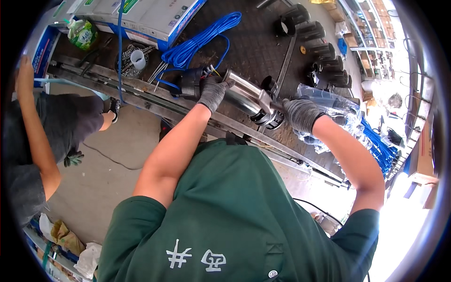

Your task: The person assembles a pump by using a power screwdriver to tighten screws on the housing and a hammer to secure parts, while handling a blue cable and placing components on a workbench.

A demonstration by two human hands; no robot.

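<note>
A shiny steel cylinder (243,97), apparently a pump body, lies along the near edge of the dark workbench. My left hand (213,95), in a grey glove, is closed round its left end, beside a black cylindrical part (190,83) with thin coloured wires poking out. My right hand (303,114), gloved too, grips the dark handle of what looks like a hammer (264,100). Its metal head rests against or just over the cylinder's right part; contact is hard to tell. Below the head sits a black slotted end piece (272,120). My fingertips are partly hidden.
A blue cable coil (197,42) lies behind my left hand, near a bowl of screws (129,61). Dark cylinders (312,31) stand in rows at the far right. Clear plastic bags (329,103) lie beyond my right hand. Another person's arm (35,122) is at the left.
</note>
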